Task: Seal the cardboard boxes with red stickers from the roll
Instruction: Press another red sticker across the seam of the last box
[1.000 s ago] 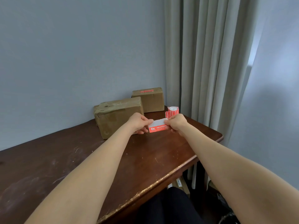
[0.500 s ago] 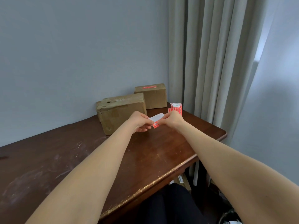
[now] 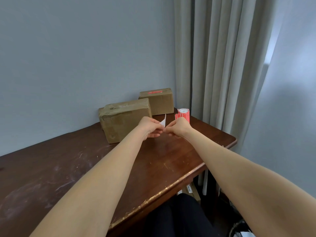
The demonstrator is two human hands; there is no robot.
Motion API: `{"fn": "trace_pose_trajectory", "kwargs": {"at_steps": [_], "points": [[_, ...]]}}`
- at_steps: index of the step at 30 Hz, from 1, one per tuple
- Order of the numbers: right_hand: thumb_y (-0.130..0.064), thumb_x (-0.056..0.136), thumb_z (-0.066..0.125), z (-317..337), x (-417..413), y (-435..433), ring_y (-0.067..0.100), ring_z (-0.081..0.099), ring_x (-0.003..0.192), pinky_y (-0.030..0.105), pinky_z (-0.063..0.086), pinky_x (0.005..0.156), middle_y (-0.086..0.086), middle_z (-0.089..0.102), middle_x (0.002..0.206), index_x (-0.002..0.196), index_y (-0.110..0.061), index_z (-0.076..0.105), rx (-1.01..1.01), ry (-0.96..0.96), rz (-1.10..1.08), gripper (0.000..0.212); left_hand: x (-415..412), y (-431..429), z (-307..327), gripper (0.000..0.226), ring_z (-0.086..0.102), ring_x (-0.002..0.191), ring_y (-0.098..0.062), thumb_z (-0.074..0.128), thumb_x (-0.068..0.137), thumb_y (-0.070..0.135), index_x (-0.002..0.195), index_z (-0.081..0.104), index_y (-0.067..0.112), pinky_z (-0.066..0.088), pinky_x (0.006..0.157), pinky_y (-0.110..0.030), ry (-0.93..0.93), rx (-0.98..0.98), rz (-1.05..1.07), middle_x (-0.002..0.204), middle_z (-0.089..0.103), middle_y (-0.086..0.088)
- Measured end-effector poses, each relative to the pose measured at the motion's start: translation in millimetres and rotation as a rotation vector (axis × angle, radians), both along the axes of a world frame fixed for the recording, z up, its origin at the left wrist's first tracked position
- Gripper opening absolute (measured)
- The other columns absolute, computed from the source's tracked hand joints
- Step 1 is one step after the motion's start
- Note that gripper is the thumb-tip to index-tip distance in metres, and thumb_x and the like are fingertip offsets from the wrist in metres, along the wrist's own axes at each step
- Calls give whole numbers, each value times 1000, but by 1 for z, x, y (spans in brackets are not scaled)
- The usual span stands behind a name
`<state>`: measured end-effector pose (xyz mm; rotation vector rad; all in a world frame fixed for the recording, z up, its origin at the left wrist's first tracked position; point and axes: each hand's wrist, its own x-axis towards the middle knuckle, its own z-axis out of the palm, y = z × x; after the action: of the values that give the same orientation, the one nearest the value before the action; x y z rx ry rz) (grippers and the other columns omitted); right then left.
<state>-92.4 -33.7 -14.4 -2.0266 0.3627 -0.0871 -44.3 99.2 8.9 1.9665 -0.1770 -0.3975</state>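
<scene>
Two brown cardboard boxes stand at the back of the dark wooden table. The nearer, larger box has crumpled tape on top. The farther, smaller box carries a red sticker on its lid. A roll of red stickers stands upright to the right of them. My left hand pinches a white backing strip that curls upward. My right hand pinches at the same spot, fingertips touching the left hand's; the sticker itself is hidden between the fingers.
A grey wall runs behind the table and grey curtains hang at the right. The table's front edge is worn and runs diagonally. Dark clothing and small items show below the edge.
The flat red-and-white sticker piece held between both hands has been peeled; its white backing now curls up from my left hand. Both hands have drawn close together.
</scene>
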Motion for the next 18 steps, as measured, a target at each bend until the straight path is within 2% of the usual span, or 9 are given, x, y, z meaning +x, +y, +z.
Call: {"fn": "trace_pose_trajectory", "kwargs": {"at_steps": [4, 11, 16, 18], "points": [[-17, 85, 71, -1, -1, -1, 8, 51, 50, 18, 41, 49, 4, 63, 65, 93, -7, 75, 44, -10, 4, 13, 0, -2, 1, 25, 67, 74, -17, 71, 79, -2, 102, 64, 6, 59, 78, -33, -5, 1, 1, 93, 70, -16], [-16, 87, 69, 0, -3, -3, 5, 50, 47, 15, 40, 44, 2, 62, 63, 92, -7, 74, 65, -1, 4, 11, 0, -3, 0, 26, 67, 72, -15, 67, 83, -3, 107, 63, 6, 58, 72, -30, 1, 17, -31, 95, 69, -14], [-11, 90, 65, 0, -5, -3, 7, 51, 50, 16, 40, 45, 4, 62, 63, 89, -8, 73, 78, 9, -3, 9, -1, -5, 0, 15, 67, 73, -16, 67, 82, -3, 90, 63, 9, 58, 77, -33, -4, 28, -18, 91, 70, -14], [-8, 90, 63, 0, -5, -3, 8, 51, 50, 16, 40, 45, 5, 62, 63, 85, -9, 72, 80, 15, -13, 11, 0, -6, 0, 13, 67, 74, -16, 67, 82, -3, 91, 65, 7, 58, 78, -34, -10, 41, -6, 92, 71, -15]]}}
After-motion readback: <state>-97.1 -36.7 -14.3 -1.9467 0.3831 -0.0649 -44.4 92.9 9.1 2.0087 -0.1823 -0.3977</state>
